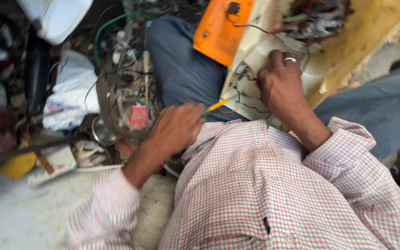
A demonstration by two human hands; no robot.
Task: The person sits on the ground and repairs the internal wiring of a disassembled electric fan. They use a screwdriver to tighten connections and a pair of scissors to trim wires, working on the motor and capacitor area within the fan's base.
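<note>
A heap of scrap wires [121, 88] lies at left. The left hand [177, 127] is closed around a yellow-handled tool [217, 105], whose long axis points up and right toward the circuit board [251, 88]. The right hand [281, 85] presses flat, fingers spread, on the board, below the orange casing [218, 30].

Soft, even daylight fills the scene, with no hard shadows and no glare, though the white plastic container [56, 18] at the top left is nearly blown out. Motion blur smears the whole left side: the heap of tangled wires and scrap parts [126, 92] and the pale concrete floor [19, 217] are streaked. The left hand [177, 127] is slightly soft, while the right hand [281, 85] and the red-checked shirt [274, 185] look sharper. The top left corner falls dim
</note>
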